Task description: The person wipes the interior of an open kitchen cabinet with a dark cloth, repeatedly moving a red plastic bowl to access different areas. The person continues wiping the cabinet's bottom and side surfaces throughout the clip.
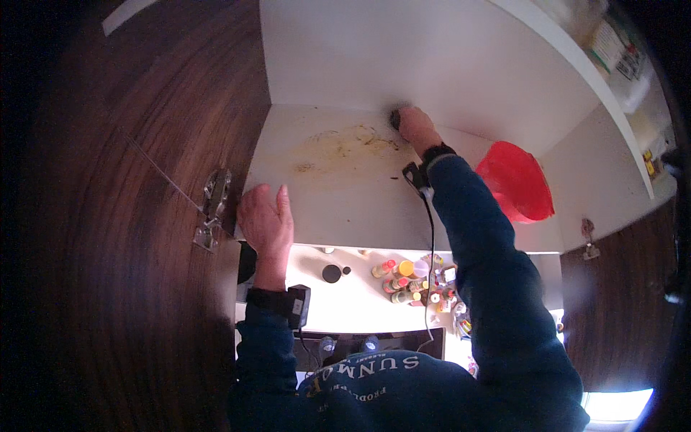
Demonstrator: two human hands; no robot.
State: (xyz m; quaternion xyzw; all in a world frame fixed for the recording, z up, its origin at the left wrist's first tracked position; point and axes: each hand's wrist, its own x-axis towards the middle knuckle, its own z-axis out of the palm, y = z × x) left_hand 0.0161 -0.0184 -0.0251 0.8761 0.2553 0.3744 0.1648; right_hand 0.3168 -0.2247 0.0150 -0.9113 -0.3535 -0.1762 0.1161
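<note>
small dark object [395, 120], partly hidden, at the back of the white shelf [338, 216]; brownish stains [349, 142] near it

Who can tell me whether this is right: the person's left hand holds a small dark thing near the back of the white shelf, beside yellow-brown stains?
The side is wrong: the head view shows the right hand holding the small dark thing near the back of the white shelf, beside the yellow-brown stains.
</note>
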